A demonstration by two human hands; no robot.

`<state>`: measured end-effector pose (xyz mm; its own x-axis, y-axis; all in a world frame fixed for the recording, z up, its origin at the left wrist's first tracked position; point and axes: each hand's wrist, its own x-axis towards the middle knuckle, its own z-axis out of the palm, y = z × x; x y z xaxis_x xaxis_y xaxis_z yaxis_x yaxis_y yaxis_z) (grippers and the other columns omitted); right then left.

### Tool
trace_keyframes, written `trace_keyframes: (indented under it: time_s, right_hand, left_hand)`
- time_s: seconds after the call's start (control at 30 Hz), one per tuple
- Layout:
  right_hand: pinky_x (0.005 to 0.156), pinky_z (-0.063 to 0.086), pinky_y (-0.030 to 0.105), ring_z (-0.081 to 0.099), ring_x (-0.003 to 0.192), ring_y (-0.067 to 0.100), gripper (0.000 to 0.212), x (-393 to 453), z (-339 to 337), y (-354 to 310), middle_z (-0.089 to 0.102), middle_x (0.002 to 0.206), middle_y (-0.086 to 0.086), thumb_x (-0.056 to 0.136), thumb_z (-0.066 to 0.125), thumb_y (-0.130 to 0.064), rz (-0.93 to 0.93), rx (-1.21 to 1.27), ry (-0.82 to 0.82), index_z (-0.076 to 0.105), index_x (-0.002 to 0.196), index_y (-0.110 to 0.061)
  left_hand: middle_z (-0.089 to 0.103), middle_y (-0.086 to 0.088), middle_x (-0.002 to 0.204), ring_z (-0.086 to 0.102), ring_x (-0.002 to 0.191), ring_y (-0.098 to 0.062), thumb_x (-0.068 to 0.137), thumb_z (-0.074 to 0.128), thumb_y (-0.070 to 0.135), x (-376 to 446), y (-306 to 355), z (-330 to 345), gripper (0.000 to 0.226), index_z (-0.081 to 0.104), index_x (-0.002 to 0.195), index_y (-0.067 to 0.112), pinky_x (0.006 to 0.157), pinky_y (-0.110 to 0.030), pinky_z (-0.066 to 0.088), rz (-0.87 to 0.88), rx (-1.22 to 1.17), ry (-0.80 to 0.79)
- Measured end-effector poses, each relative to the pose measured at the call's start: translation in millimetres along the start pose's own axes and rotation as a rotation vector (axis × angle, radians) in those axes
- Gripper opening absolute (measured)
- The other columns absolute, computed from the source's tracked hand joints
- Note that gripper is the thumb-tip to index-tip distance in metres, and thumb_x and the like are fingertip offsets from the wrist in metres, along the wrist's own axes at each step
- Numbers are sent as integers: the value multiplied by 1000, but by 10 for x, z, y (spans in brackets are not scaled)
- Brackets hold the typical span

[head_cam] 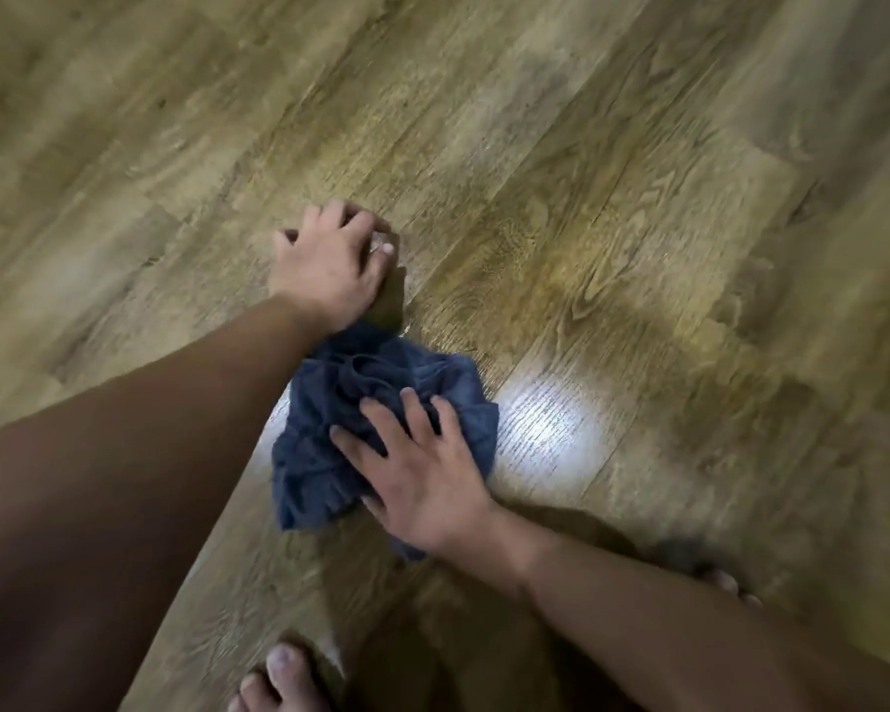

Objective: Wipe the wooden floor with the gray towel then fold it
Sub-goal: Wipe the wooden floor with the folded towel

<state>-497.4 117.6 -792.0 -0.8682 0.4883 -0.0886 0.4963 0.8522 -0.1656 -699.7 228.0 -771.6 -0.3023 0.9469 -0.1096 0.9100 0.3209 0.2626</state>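
Observation:
The gray towel [330, 444] lies crumpled in a heap on the wooden floor [612, 208], just below the middle of the view. My right hand [422, 480] lies flat on the towel's right side with its fingers spread, pressing it down. My left hand [330, 264] rests on the bare floor just beyond the towel, propped on bent fingertips with nothing visibly in it. The towel's far edge reaches under my left wrist. My left forearm crosses over the towel's left side and hides part of it.
Bare toes [278, 675] show at the bottom edge, and the toes of the other foot [725, 583] show at the lower right. A bright glare patch [545, 429] lies on the planks right of the towel. Floorboards run in all directions.

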Motion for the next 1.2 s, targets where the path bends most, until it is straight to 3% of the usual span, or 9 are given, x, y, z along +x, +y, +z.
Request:
trace_keyframes:
  time_s: [0.13, 0.37, 0.47, 0.53, 0.63, 0.8, 0.97, 1.07, 1.2]
  right_hand:
    - [97, 30, 50, 51, 119, 37, 72, 78, -185, 669, 52, 142, 5, 73, 69, -54, 75, -89, 58, 52, 140, -35]
    - [102, 31, 59, 41, 124, 42, 59, 197, -588, 2529, 42, 141, 17, 88, 58, -44, 779, -105, 181, 45, 143, -29]
    - [107, 26, 62, 37, 130, 46, 56, 182, -622, 2865, 38, 146, 21, 90, 57, -45, 1011, -93, 203, 46, 142, -28]
    - [108, 25, 62, 36, 131, 46, 55, 196, -615, 2801, 37, 147, 21, 90, 58, -43, 1044, -76, 208, 47, 141, -29]
    - [105, 28, 60, 39, 126, 44, 57, 171, -595, 2424, 41, 142, 17, 88, 59, -43, 980, -57, 202, 47, 142, -29]
    - [101, 32, 53, 40, 126, 38, 66, 67, -500, 1354, 41, 146, 10, 84, 62, -46, 675, 10, 118, 43, 146, -34]
    - [109, 29, 60, 35, 136, 46, 67, -396, -162, 120, 39, 152, 9, 85, 58, -49, 34, 48, -122, 41, 148, -33]
    - [109, 37, 55, 42, 133, 40, 66, -597, -79, 117, 42, 152, 4, 85, 54, -56, -252, 39, -160, 43, 147, -36]
    - [97, 45, 46, 54, 123, 31, 73, -483, -225, 805, 52, 145, -2, 75, 65, -63, -282, -74, -90, 50, 142, -40]
  left_hand:
    - [50, 4, 133, 39, 129, -21, 101, 41, 50, 32, 146, 4, 34, 56, 128, 35, 100, -52, 32, 62, -19, -80]
    - [48, 7, 138, 37, 129, -20, 98, 50, 44, -106, -9, 26, 34, 54, 130, 35, 96, -47, 29, 111, 39, -101]
    - [42, 7, 144, 35, 133, -20, 94, 52, 45, -158, -67, 64, 40, 49, 134, 39, 98, -49, 32, 126, 90, -122]
    - [41, 7, 145, 35, 133, -20, 94, 50, 48, -162, -54, 94, 39, 48, 132, 40, 99, -51, 32, 113, 89, -127]
    - [45, 6, 137, 38, 128, -20, 93, 45, 53, -122, 12, 124, 32, 52, 122, 40, 95, -50, 32, 66, 61, -100]
    - [50, -3, 123, 40, 124, -30, 95, 43, 55, 59, 130, 125, 30, 57, 113, 36, 95, -54, 36, -17, 17, -85]
    - [49, -8, 128, 40, 125, -35, 93, 45, 54, 126, 273, 219, 38, 55, 125, 36, 95, -55, 37, -47, 77, -35]
    - [47, -7, 130, 40, 126, -36, 92, 47, 56, 146, 313, 305, 43, 52, 130, 35, 95, -53, 36, -7, 181, -12]
    - [48, -6, 130, 41, 124, -33, 92, 52, 51, 133, 281, 241, 40, 54, 129, 35, 94, -52, 36, -9, 110, -23]
